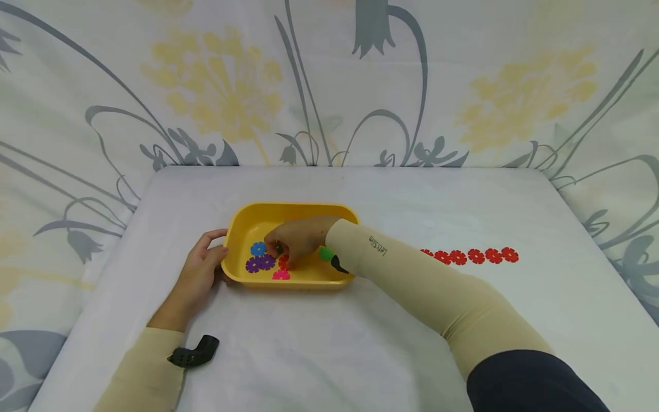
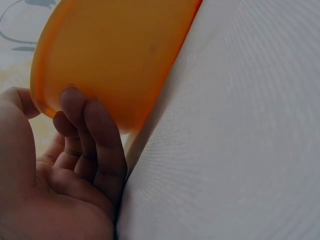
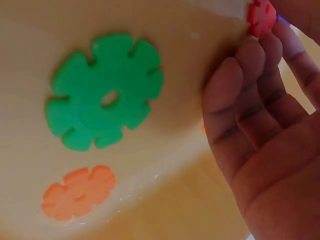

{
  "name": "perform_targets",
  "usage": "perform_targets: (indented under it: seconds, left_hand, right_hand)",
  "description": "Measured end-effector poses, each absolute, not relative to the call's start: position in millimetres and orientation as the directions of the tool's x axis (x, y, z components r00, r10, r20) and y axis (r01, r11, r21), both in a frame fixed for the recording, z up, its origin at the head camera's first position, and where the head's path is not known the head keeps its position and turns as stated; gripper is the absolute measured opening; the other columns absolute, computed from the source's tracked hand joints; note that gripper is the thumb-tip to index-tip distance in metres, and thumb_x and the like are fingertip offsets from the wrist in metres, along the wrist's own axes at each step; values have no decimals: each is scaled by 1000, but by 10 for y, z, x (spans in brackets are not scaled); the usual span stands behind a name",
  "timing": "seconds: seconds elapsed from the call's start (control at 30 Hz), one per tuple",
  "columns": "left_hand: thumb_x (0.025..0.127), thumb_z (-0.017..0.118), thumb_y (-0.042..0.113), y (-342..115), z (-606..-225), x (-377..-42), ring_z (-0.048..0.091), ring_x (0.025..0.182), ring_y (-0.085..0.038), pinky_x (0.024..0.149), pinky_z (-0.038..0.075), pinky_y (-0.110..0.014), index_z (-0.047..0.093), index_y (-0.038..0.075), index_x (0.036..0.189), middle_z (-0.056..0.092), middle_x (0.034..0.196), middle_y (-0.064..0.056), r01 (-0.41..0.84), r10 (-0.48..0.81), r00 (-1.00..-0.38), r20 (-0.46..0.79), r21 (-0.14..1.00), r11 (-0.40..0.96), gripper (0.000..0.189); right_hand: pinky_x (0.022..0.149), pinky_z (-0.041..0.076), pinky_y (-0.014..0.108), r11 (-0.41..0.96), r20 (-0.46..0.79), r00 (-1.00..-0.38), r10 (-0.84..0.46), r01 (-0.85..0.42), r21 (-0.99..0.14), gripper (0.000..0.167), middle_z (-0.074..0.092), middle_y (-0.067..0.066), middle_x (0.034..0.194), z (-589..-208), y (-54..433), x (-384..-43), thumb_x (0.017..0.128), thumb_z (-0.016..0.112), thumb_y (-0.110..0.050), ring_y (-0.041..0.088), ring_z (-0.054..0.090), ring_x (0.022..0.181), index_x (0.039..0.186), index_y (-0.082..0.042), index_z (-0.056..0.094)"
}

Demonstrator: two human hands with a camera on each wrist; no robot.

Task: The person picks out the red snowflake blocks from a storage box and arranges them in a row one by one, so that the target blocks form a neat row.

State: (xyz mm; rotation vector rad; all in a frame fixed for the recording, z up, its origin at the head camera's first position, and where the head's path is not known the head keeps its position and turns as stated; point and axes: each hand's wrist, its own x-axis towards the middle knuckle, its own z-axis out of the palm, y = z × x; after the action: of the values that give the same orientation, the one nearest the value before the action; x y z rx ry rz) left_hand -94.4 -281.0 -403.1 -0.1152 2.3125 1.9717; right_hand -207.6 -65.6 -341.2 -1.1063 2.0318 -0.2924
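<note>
A shallow yellow tray (image 1: 309, 284) stands on the white table. My left hand (image 1: 198, 274) holds its left end, thumb at the rim and bent fingers against the outer wall (image 2: 125, 55). Inside the tray, my right hand (image 1: 298, 237) reaches down with a red flower-shaped disc (image 3: 261, 19) between thumb and fingertips. Close by lie a blue disc (image 1: 258, 249), purple discs (image 1: 253, 264) and a pink disc (image 1: 281, 274). A green disc (image 3: 105, 92) and an orange disc (image 3: 79, 194) lie under the right wrist.
Right of the tray, a row of several red discs (image 1: 476, 256) runs across the table, its left end hidden by my right sleeve (image 1: 412, 286). A flower-patterned cloth (image 1: 329, 86) hangs behind the table. A black strap end (image 1: 195, 352) sticks out from my left sleeve.
</note>
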Motion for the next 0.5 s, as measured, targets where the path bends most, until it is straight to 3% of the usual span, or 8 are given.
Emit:
perform_targets:
  seconds: [0.3, 0.5]
  left_hand:
    - [107, 37, 19, -2806, -4012, -945, 59, 60, -11, 60, 54, -24, 36, 11, 141, 68, 81, 10, -130, 7, -991, -133, 979, 157, 35]
    - [107, 37, 19, -2801, -4002, -934, 58, 59, -12, 60, 54, -24, 32, 7, 145, 67, 76, 10, -148, -1, -989, -150, 976, 159, 40]
  right_hand:
    - [71, 42, 18, 576, -469, -356, -808, -644, -504, 19, 56, -2, 91, -3431, -630, -2046, 90, 74, -17, 11, 50, 84, 100, -11, 60]
    - [71, 42, 18, 577, -458, -372, -807, -659, -482, 15, 55, -2, 91, -3400, -646, -1984, 91, 69, -8, 12, 51, 86, 98, -13, 57]
